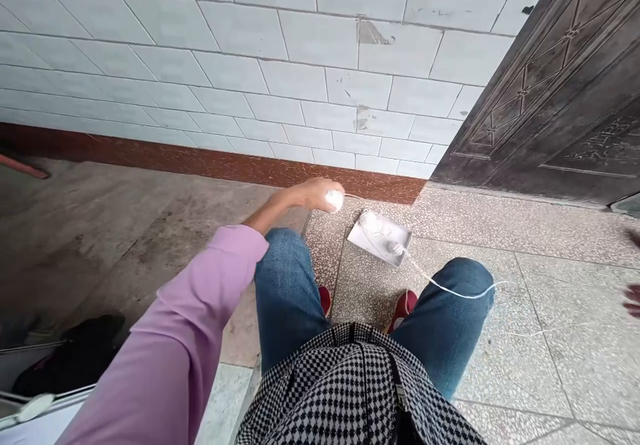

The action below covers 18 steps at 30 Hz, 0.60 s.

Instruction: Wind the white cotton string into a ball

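My left hand (317, 195) is closed around a ball of white yarn (335, 199), held out over the floor near the wall. A strand runs from this ball to the right. Beside it, a shallow white box (373, 247) lies on the floor with a larger yarn ball (369, 221) and a smaller yarn ball (397, 249) inside. From the box a white strand (460, 294) passes over my right knee. Only blurred fingertips of my right hand (633, 300) show at the right edge. They look spread apart, and nothing is visible between them; the rest is cut off.
A tiled wall (300, 88) with a brown base strip (210, 161) runs ahead. A dark carved door (565, 111) stands at right. My knees (285, 278) flank the box. A black item (73, 351) lies at lower left; a reddish bar (23, 166) is at far left.
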Each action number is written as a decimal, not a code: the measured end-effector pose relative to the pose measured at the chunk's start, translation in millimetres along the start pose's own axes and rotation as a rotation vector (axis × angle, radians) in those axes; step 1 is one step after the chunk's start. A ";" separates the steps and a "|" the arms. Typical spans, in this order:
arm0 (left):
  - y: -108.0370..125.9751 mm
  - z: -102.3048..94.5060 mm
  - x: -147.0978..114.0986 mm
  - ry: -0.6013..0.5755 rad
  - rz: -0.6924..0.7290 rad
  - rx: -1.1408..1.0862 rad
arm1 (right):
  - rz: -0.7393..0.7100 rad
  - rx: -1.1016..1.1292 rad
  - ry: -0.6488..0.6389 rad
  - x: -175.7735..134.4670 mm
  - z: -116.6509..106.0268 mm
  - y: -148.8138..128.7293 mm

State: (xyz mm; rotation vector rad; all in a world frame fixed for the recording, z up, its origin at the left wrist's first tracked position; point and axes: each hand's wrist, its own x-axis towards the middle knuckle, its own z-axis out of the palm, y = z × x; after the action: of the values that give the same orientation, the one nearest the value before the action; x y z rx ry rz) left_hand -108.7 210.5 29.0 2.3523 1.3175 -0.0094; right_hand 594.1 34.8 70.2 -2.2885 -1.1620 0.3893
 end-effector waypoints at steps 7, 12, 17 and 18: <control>69.1 3.9 55.6 -0.100 0.209 -0.267 | -0.446 0.316 -0.422 -3.8 178.0 -157.8; 80.6 17.7 70.3 -0.078 0.271 -0.285 | -0.671 0.639 -0.570 -74.4 236.4 -256.2; 88.2 11.3 53.5 -0.029 0.312 -0.440 | -0.651 0.598 -0.812 -96.6 243.5 -255.7; 91.2 9.4 49.0 -0.039 0.332 -0.469 | -0.659 0.592 -0.778 -98.0 239.8 -250.2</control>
State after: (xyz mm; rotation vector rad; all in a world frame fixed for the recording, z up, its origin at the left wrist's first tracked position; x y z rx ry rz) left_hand -6.0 205.7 43.8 2.1140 0.7886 0.3181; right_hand 258.5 156.2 22.2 -1.1498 -1.7650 1.2143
